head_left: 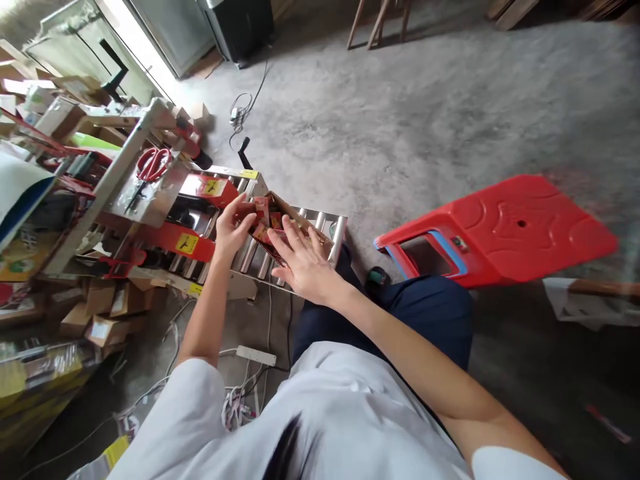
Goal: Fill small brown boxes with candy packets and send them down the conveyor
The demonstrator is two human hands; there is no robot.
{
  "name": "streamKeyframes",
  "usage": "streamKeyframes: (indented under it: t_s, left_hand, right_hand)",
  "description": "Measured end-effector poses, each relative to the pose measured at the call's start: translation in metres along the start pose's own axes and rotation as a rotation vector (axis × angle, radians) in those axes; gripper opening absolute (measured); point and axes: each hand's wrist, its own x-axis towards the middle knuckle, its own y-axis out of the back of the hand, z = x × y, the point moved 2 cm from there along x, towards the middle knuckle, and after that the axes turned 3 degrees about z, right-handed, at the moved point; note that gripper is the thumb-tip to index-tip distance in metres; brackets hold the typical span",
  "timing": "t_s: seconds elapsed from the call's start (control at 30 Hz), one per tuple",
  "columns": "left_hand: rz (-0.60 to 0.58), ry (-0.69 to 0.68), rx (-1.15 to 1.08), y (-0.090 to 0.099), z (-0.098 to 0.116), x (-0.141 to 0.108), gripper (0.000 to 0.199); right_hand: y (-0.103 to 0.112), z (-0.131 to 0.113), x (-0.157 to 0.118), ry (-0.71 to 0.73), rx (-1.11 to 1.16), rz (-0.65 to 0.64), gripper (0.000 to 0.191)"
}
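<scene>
A small open cardboard box (327,248) lies on the metal rollers (320,219) of a conveyor in front of me. Several small red packets (261,208) fill it. At the box's left end is my left hand (231,230), thumb and fingers apart beside the packets; whether it presses on them is hard to see. My right hand (311,267) reaches over the box's near side with its fingers spread above the contents. That hand hides part of the packets and the box's near wall.
A red taping machine (193,243) with yellow labels straddles the conveyor at left. Red-handled scissors (153,164) rest on its top. Folded cartons (107,307) and a power strip (256,355) with cables lie below. A red plastic stool (520,227) stands at right.
</scene>
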Motion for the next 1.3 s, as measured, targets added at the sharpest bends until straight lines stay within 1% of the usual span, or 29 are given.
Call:
streamKeyframes:
  t_s: [0.03,0.1,0.17,0.2,0.23,0.27,0.33,0.4,0.43,0.5,0.53,0.6,0.67,0.73,0.77,0.8,0.87,0.9,0.93,1.0,1.07,1.13,1.17,1.2,1.23,1.27,1.3]
  left_hand:
    - [-0.013,0.008,-0.013,-0.005,-0.002,0.003,0.052]
    - [0.035,0.018,-0.005,-0.009,-0.004,0.003,0.049]
    - [0.065,0.021,0.030,-0.007,-0.003,-0.002,0.048]
    - [0.047,0.023,0.073,-0.006,0.000,-0.003,0.046]
    - [0.002,0.027,0.140,-0.005,0.004,-0.003,0.042]
    - [-0.069,0.031,0.230,-0.004,0.009,-0.001,0.039]
    - [-0.250,0.023,0.467,-0.007,0.017,0.006,0.035]
    - [-0.414,0.000,0.701,-0.012,0.023,0.015,0.036]
    - [-0.474,-0.006,0.789,-0.017,0.024,0.020,0.038]
    - [-0.542,-0.001,0.913,-0.030,0.023,0.027,0.041]
    - [-0.549,0.005,0.959,-0.038,0.021,0.028,0.040]
    - [-0.509,0.001,1.044,-0.057,0.016,0.028,0.038]
    - [-0.392,-0.032,1.103,-0.072,0.012,0.023,0.033]
    - [-0.240,-0.073,1.084,-0.081,0.009,0.016,0.029]
    - [-0.175,-0.083,1.049,-0.082,0.008,0.013,0.026]
    - [-0.121,-0.076,1.007,-0.082,0.007,0.011,0.024]
    - [-0.042,-0.019,0.909,-0.078,0.003,0.009,0.025]
    - [-0.007,0.017,0.845,-0.074,-0.001,0.010,0.024]
    - [0.037,0.046,0.766,-0.070,-0.004,0.011,0.023]
    - [0.176,0.072,0.575,-0.061,-0.011,0.014,0.022]
    - [0.313,0.070,0.413,-0.054,-0.015,0.013,0.025]
    - [0.394,0.059,0.335,-0.054,-0.013,0.005,0.027]
    - [0.396,0.045,0.319,-0.057,-0.008,-0.002,0.028]
    - [0.355,0.021,0.309,-0.063,-0.001,-0.013,0.031]
    - [0.265,-0.020,0.306,-0.071,0.009,-0.026,0.036]
    - [0.124,-0.077,0.318,-0.080,0.019,-0.042,0.043]
    - [-0.051,-0.146,0.348,-0.090,0.029,-0.058,0.051]
  right_hand:
    - [-0.007,0.004,0.013,-0.042,0.007,-0.030,0.067]
    - [-0.020,0.015,0.038,-0.080,0.042,-0.148,0.061]
    - [-0.031,0.026,0.054,-0.051,0.090,-0.290,0.055]
    - [-0.035,0.030,0.058,-0.037,0.108,-0.340,0.052]
    - [-0.038,0.034,0.060,-0.032,0.115,-0.367,0.050]
    - [-0.040,0.036,0.061,-0.029,0.112,-0.375,0.047]
    - [-0.042,0.039,0.059,-0.024,0.089,-0.354,0.040]
    - [-0.043,0.039,0.056,-0.027,0.097,-0.290,0.036]
    - [-0.042,0.039,0.053,-0.026,0.139,-0.243,0.036]
    - [-0.038,0.039,0.047,-0.046,0.312,-0.093,0.040]
    - [-0.033,0.039,0.043,-0.058,0.422,0.008,0.041]
    - [-0.018,0.038,0.031,-0.073,0.608,0.214,0.039]
    - [0.001,0.036,0.018,-0.052,0.653,0.364,0.035]
    - [0.019,0.036,0.009,-0.052,0.533,0.467,0.032]
    - [0.025,0.037,0.007,-0.081,0.444,0.503,0.034]
    - [0.028,0.039,0.006,-0.124,0.361,0.521,0.040]
    - [0.023,0.042,0.006,-0.183,0.249,0.478,0.061]
    - [0.015,0.042,0.006,-0.185,0.221,0.438,0.069]
    - [0.005,0.042,0.005,-0.172,0.201,0.405,0.073]
    - [-0.016,0.037,-0.001,-0.112,0.156,0.360,0.072]
    - [-0.034,0.032,-0.008,-0.056,0.114,0.312,0.067]
    - [-0.043,0.032,-0.015,-0.030,0.106,0.255,0.062]
    - [-0.043,0.035,-0.017,-0.029,0.122,0.237,0.061]
    - [-0.041,0.039,-0.018,-0.031,0.158,0.228,0.061]
    - [-0.036,0.045,-0.019,-0.034,0.219,0.224,0.061]
    - [-0.031,0.052,-0.019,-0.043,0.306,0.220,0.061]
    - [-0.024,0.058,-0.019,-0.059,0.417,0.218,0.062]
